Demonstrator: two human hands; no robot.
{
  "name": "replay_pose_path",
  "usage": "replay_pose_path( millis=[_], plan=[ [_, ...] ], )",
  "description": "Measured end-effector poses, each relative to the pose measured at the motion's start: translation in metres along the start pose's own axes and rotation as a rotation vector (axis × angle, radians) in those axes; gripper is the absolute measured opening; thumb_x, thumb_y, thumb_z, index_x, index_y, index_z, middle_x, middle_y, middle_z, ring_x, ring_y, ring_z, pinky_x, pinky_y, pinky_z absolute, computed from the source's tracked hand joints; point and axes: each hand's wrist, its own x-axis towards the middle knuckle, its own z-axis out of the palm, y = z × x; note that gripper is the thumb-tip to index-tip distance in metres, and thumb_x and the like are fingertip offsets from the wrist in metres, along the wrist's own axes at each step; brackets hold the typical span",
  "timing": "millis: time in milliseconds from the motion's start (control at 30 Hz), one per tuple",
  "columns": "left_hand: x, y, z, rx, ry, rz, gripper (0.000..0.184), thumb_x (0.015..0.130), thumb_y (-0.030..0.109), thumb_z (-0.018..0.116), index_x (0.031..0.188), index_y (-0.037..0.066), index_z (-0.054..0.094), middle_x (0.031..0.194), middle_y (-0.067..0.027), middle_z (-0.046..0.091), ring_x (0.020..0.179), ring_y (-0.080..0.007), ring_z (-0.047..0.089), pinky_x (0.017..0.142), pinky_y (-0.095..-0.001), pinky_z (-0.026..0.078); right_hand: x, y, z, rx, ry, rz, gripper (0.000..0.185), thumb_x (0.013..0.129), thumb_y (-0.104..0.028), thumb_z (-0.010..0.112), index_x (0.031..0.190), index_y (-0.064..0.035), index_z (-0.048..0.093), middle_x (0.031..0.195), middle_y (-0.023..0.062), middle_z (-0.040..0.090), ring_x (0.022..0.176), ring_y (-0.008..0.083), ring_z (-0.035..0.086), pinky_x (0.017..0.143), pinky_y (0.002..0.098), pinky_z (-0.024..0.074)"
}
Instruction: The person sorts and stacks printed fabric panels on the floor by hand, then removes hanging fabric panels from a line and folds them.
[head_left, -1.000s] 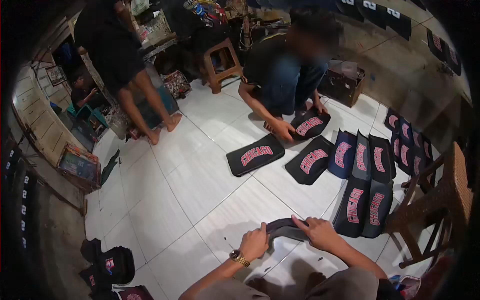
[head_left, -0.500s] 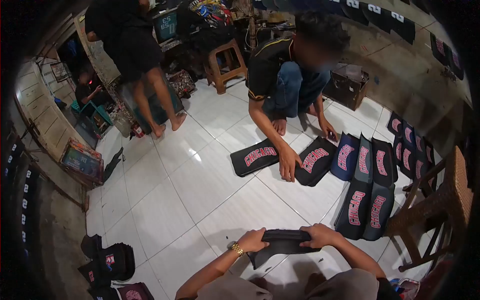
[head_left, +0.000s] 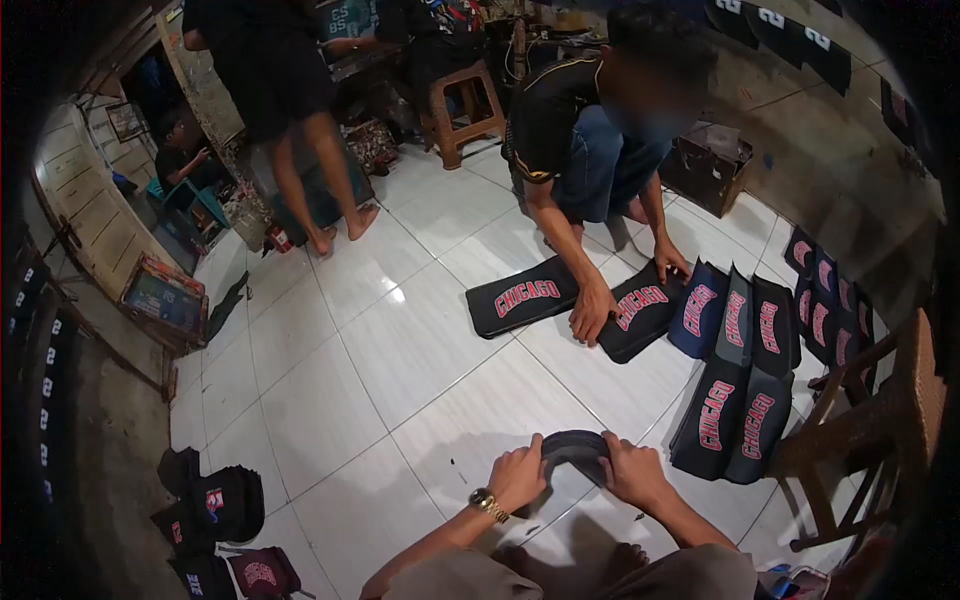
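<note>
My left hand (head_left: pixel 517 475), below a gold watch, grips one end of a stack of dark fabric panels (head_left: pixel 574 443). The other end is held by my right hand (head_left: pixel 636 472). Between my hands the stack bows upward into an arch above the tiled floor. Any print on it is not visible. Ahead, a crouching person has both hands on a black stack of panels marked CHICAGO (head_left: pixel 638 312). A similar black CHICAGO stack (head_left: pixel 524 296) lies left of it. To the right are a navy stack (head_left: pixel 698 310) and a black stack (head_left: pixel 712 412).
A brown woven stool (head_left: pixel 905 400) stands at the right, close to the stacks. Piles of dark printed pieces (head_left: pixel 235 505) lie at lower left. Beyond are a standing person (head_left: pixel 265 75), a plastic stool (head_left: pixel 468 110) and a box (head_left: pixel 708 170).
My hands have come closer together and the stack between them has bent from nearly flat into an arch. The crouching person's hands remain at the black CHICAGO stack, which has turned slightly.
</note>
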Motion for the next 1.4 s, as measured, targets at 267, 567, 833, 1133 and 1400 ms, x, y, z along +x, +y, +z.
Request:
replay_pose_path(
  millis=[267, 567, 833, 1133, 1400],
  plan=[
    [0.004, -0.012, 0.004, 0.026, -0.081, -0.005, 0.05, 0.085, 0.03, 0.07, 0.119, 0.0, 0.048, 0.091, -0.0216, 0.065, 0.082, -0.0348, 0.067, 0.067, -0.0461, 0.052, 0.026, 0.011, 0.002, -0.228, -0.05, -0.08, 0.036, 0.084, -0.025, 0.061, 0.112, -0.0032, 0.052, 0.09, 0.0183, 0.067, 0.08, 0.0366, 0.068, 0.074, 0.0497, 0.05],
    [-0.035, -0.053, 0.116, -1.595, -0.364, -0.484, 0.048, 0.089, 0.033, 0.071, 0.121, 0.001, 0.058, 0.106, -0.0071, 0.068, 0.095, -0.0183, 0.066, 0.083, -0.0317, 0.054, 0.0, 0.034, 0.084, 0.347, -0.249, 0.514, 0.083, 0.078, -0.069, 0.061, 0.097, 0.0122, 0.064, 0.095, 0.0267, 0.066, 0.089, 0.0376, 0.067, 0.083, 0.0512, 0.05],
    [-0.039, -0.044, 0.125, -1.731, -0.459, -0.696, 0.043, 0.09, 0.034, 0.069, 0.115, 0.0, 0.061, 0.098, -0.0086, 0.07, 0.084, -0.0188, 0.069, 0.074, -0.0348, 0.057, -0.041, 0.022, 0.168, 1.968, -0.269, 0.687, 0.049, 0.088, -0.041, 0.069, 0.107, 0.0049, 0.065, 0.097, 0.0151, 0.069, 0.093, 0.0271, 0.067, 0.084, 0.0391, 0.0558],
    [-0.044, -0.01, 0.102, -2.127, -0.299, -0.66, 0.041, 0.093, 0.023, 0.059, 0.123, -0.004, 0.058, 0.119, -0.0149, 0.065, 0.101, -0.0257, 0.066, 0.091, -0.0378, 0.053, -0.067, 0.058, 0.162, 1.825, -0.392, 0.825, 0.039, 0.088, -0.014, 0.068, 0.12, 0.0054, 0.055, 0.11, 0.0145, 0.066, 0.097, 0.0244, 0.066, 0.085, 0.0373, 0.0563],
    [-0.033, 0.013, 0.111, -1.766, -0.072, -0.78, 0.087, 0.075, 0.007, 0.077, 0.143, -0.005, 0.024, 0.131, -0.0222, 0.049, 0.119, -0.0307, 0.054, 0.095, -0.0438, 0.052, -0.073, 0.036, 0.172, 1.534, -0.085, 0.463, 0.046, 0.085, 0.002, 0.061, 0.129, 0.0021, 0.047, 0.115, 0.0123, 0.063, 0.1, 0.0223, 0.063, 0.091, 0.0344, 0.0511]
  ],
)
